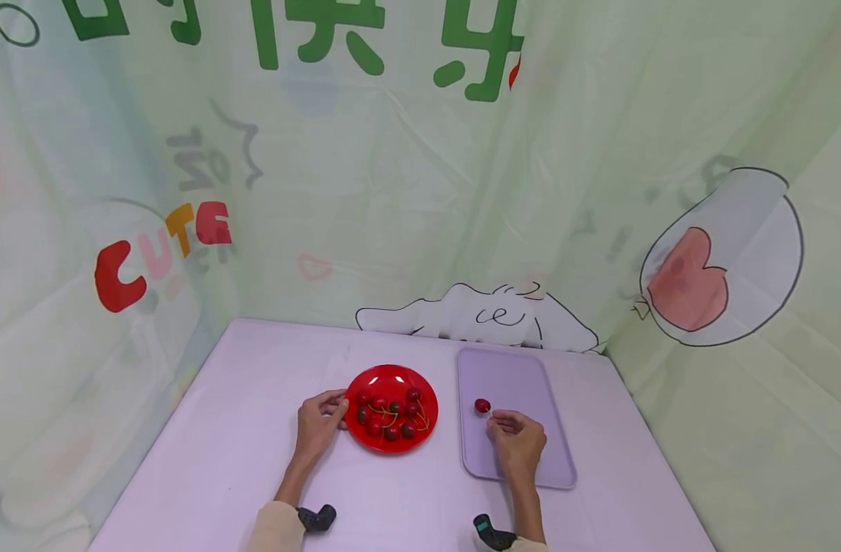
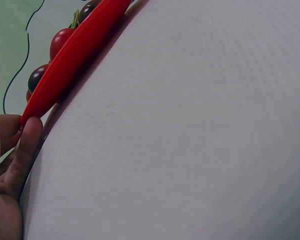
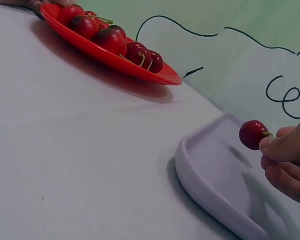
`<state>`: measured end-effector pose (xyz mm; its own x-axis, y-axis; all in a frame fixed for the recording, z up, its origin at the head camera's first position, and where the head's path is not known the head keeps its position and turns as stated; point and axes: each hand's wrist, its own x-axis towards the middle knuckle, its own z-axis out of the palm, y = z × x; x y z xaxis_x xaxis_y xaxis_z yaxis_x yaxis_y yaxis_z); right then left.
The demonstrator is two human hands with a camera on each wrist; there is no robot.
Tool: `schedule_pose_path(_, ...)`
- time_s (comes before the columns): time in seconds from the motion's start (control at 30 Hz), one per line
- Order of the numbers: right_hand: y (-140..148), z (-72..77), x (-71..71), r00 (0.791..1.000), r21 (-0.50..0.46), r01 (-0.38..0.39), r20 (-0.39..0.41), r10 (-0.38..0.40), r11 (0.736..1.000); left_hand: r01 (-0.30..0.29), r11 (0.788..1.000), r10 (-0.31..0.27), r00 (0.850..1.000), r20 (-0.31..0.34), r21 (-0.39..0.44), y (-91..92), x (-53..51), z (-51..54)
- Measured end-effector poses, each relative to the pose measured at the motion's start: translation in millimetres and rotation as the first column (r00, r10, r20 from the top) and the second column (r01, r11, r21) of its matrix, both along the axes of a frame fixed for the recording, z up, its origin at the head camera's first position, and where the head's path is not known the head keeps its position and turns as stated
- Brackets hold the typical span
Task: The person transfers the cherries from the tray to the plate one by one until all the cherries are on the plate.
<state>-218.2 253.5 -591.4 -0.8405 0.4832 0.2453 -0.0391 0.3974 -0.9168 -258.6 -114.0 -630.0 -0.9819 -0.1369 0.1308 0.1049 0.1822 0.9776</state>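
On the left, my left hand (image 1: 319, 420) pinches the rim of a red plate (image 1: 390, 370) between thumb and fingers; the left wrist view shows the thumb (image 2: 29, 137) against the plate's edge. Several dark red cherries (image 1: 392, 433), some with green stems, lie in the plate. Over the purple tray (image 1: 503, 368), my right hand (image 1: 519, 442) pinches a single cherry (image 3: 253, 135) by its stem. In the right wrist view that cherry hangs just above the tray's surface, its shadow on the tray apart from it.
The white table (image 1: 275, 368) carries the plate on the left and the tray on the right. A printed curtain (image 1: 392, 192) hangs behind the table and along both sides. Black devices (image 1: 317, 518) are worn at both wrists.
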Motion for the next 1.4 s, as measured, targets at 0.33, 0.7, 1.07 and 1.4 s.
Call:
schedule_pose_path(0.33,-5.1,1.3,-2.0,1.000,-0.009,-0.010,-0.021,0.010,1.000,0.001,1.000,-0.001,1.000,0.013,-0.006,0.6,0.4,0.9)
schedule_pose_path(0.7,-12.4,6.7,-6.5,0.998,-0.018,-0.048,-0.042,0.047,0.999,0.009,1.000,-0.009,1.000,-0.029,-0.008,0.2,1.0,1.7)
schedule_pose_path(1.07,-23.7,7.8,-9.2,0.996,-0.061,-0.083,-0.025,0.082,0.995,0.006,1.000,-0.006,0.999,-0.034,0.003,-0.1,0.9,2.8)
schedule_pose_path(1.4,-36.0,11.0,-10.5,0.992,-0.031,-0.122,-0.011,0.122,0.992,0.000,1.000,0.001,1.000,-0.026,0.009,0.7,1.8,2.4)
